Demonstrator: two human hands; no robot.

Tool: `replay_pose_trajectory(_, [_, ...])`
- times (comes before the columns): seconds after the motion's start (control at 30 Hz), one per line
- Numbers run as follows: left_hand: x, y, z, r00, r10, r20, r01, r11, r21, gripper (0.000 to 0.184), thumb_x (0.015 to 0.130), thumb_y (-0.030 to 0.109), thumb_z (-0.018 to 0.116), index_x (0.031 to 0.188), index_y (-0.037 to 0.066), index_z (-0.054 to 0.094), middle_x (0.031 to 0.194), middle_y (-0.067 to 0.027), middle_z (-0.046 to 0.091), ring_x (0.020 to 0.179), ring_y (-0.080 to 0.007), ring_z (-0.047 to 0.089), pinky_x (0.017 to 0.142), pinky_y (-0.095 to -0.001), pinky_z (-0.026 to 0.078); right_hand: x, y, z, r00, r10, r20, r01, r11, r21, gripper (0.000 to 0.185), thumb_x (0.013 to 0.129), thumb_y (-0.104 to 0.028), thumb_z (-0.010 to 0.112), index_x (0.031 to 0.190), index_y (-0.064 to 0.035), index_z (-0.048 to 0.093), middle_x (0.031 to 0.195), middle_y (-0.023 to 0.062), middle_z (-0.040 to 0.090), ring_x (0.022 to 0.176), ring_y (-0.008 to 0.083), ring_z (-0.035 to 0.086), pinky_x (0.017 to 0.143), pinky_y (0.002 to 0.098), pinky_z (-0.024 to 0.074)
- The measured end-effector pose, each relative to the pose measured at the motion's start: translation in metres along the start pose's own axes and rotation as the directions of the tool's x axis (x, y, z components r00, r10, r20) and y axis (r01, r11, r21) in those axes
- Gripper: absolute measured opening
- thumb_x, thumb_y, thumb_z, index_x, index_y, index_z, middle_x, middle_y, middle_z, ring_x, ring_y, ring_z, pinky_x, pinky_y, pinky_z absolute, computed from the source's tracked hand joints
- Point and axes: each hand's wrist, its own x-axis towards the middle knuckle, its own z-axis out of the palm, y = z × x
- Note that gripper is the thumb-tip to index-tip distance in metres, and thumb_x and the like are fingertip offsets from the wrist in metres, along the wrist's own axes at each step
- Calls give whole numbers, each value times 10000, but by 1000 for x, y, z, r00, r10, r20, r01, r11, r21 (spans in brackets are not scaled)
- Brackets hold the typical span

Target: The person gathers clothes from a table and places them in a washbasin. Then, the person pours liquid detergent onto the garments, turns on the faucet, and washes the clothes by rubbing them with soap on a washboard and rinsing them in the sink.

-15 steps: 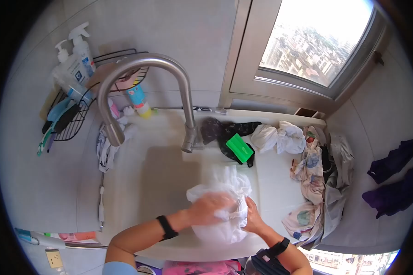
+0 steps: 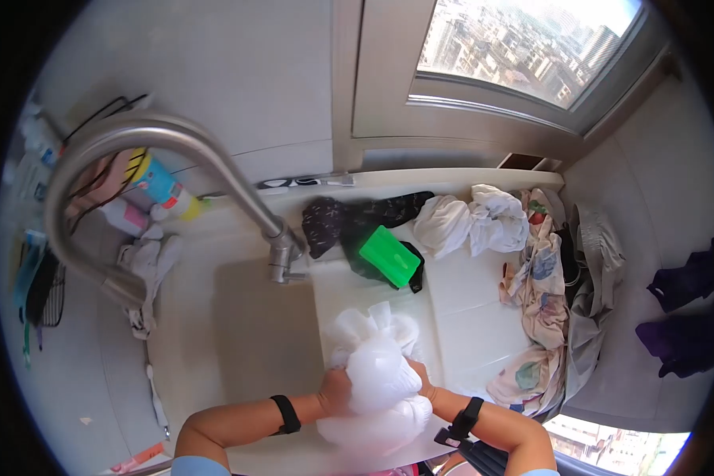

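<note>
White cloth [image 2: 382, 379] bulges up btwn two bare hands over a pale sink [image 2: 250, 333], its long axis seemingly running fore-and-aft, away from the wearer. L hand [image 2: 337, 391] is curled in on the cloth's L side, R hand [image 2: 422, 378] on its R; both have hold of it, tho fingertips are buried in fabric, so grip tightness can't be told. Neither hand looks nearer: the cloth touches both, w/ its bunched top just beyond them & a loose fold below. Straight ahead of the hands, apart from the cloth, a green block [image 2: 389, 255] rests by a dark garment [image 2: 325, 226]. Fwd-R of R hand: white bundles [image 2: 498, 220], then patterned cloth [image 2: 543, 297]. Fwd-L of L hand: metal faucet [image 2: 282, 252].
</note>
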Motion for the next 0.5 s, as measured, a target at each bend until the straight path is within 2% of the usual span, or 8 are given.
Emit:
replay_pose_trajectory(0.03, [10, -5, -1, 999, -31, 31, 36, 983, -179, 544, 623, 389, 657, 1049, 67, 555, 999, -129, 569, 904, -305, 552, 774, -396, 429, 6, 6, -3, 997, 70, 37, -76, 984, 164, 376, 697, -198, 629, 1036, -49, 568, 1008, 152, 593, 901, 289, 579, 785, 344, 447])
replay_pose_trajectory(0.13, [25, -11, -18, 983, 146, 114, -164, 972, 170, 480, 651, 354, 646, 1051, 103, 563, 1051, -95, 561, 956, -259, 548, 792, -361, 444, 22, 34, -12, 966, 159, 204, -164, 986, 9, 381, 701, -219, 648, 1036, -49, 582, 1050, 131, 593, 935, 252, 585, 819, 312, 441])
replay_pose_trajectory(0.23, [29, -8, -23, 981, 127, 144, -143, 984, 106, 430, 661, 331, 644, 1034, 127, 578, 1040, -88, 574, 947, -253, 559, 799, -370, 448, 29, 12, -15, 965, 18, 262, -59, 987, 148, 368, 730, -187, 655, 1052, -23, 580, 1056, 106, 601, 964, 179, 574, 838, 294, 438])
replay_pose_trajectory(0.3, [34, 7, -31, 984, 151, 92, -167, 965, 202, 429, 651, 333, 663, 1023, 134, 587, 1031, -82, 586, 935, -253, 569, 799, -370, 455, 35, 9, -9, 975, -103, 196, 99, 995, 30, 359, 739, -188, 647, 1053, -28, 581, 1072, 106, 592, 980, 169, 560, 848, 301, 430])
replay_pose_trajectory(0.33, [32, 1, -26, 990, 129, 58, -136, 983, 122, 440, 640, 332, 679, 1020, 131, 589, 1032, -85, 589, 932, -256, 573, 800, -371, 459, 38, 7, -11, 973, -167, 159, 177, 983, -47, 354, 743, -189, 643, 1054, -30, 582, 1080, 106, 588, 988, 165, 553, 852, 304, 427])
replay_pose_trajectory(0.4, [24, -21, -10, 1000, 18, 8, -17, 986, -165, 472, 612, 330, 717, 1017, 121, 591, 1040, -96, 592, 929, -265, 581, 804, -371, 467, 33, -1, -5, 1000, -18, 3, 18, 996, 83, 347, 743, -233, 617, 1030, -39, 591, 1015, 120, 608, 956, 200, 565, 840, 318, 424])
replay_pose_trajectory(0.43, [27, 0, -19, 996, -89, 2, 88, 982, -168, 485, 640, 264, 736, 1055, 84, 560, 1071, -111, 577, 956, -250, 576, 812, -369, 476, 34, -4, -5, 997, 47, -63, -36, 985, 168, 347, 742, -255, 604, 1017, -44, 595, 983, 128, 619, 939, 218, 571, 834, 324, 422])
replay_pose_trajectory(0.5, [28, -4, -15, 910, -412, 45, 337, 671, -661, 441, 719, 213, 681, 1099, 59, 520, 1083, -119, 563, 956, -239, 575, 820, -374, 478, 39, -6, -17, 998, 49, 31, -54, 978, 203, 348, 759, -252, 584, 1032, -36, 584, 1017, 134, 605, 941, 208, 561, 836, 326, 419])
